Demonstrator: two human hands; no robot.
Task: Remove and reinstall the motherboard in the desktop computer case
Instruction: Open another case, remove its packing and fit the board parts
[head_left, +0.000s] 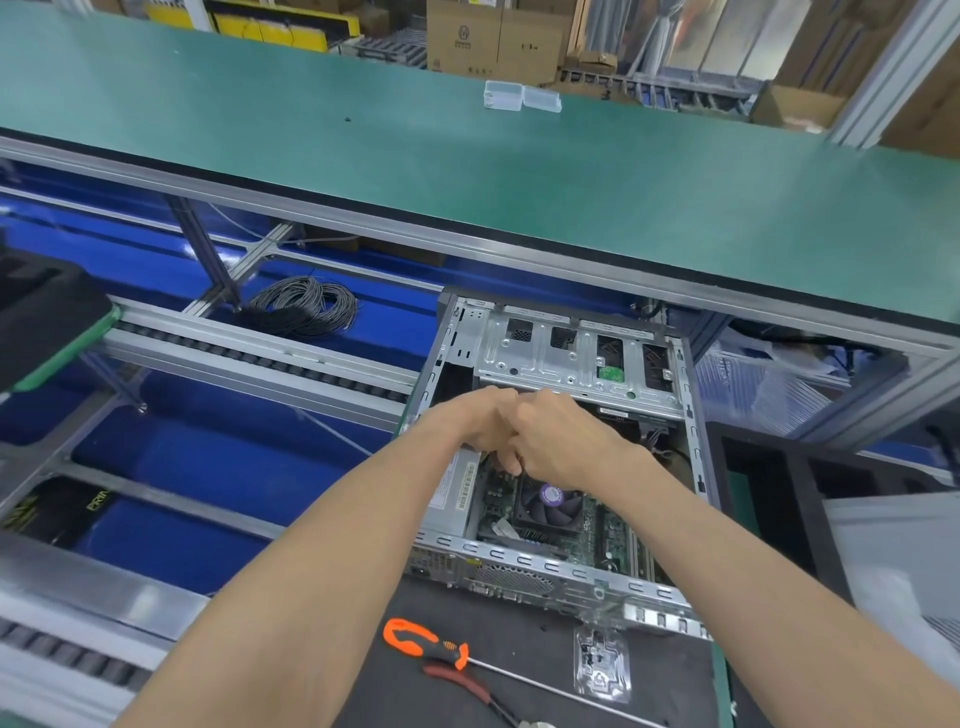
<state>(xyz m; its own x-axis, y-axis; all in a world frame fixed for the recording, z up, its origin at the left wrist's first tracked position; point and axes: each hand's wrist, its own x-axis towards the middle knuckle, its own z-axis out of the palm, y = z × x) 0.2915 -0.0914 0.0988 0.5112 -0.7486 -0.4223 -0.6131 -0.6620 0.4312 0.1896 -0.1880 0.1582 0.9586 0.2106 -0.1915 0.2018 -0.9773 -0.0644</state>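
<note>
The open desktop case (691, 415) lies on a black mat in front of me. Inside it sits the green motherboard (602, 530) with a black CPU fan (550, 506) bearing a purple sticker. Both of my hands meet inside the case just above the fan. My left hand (480, 421) has its fingers curled downward and pinches what looks like a thin dark cable. My right hand (563, 441) presses against the left one, its back toward me. Its fingers are hidden, and I cannot see what they hold.
A silver drive cage (571, 358) spans the case's far end, with a power supply (452, 493) at its left. On the mat (519, 623) lie an orange-handled screwdriver (426, 644), red-handled pliers (462, 678) and a clear plastic packet (602, 670). A black wire coil (306, 306) lies under the green bench (467, 171).
</note>
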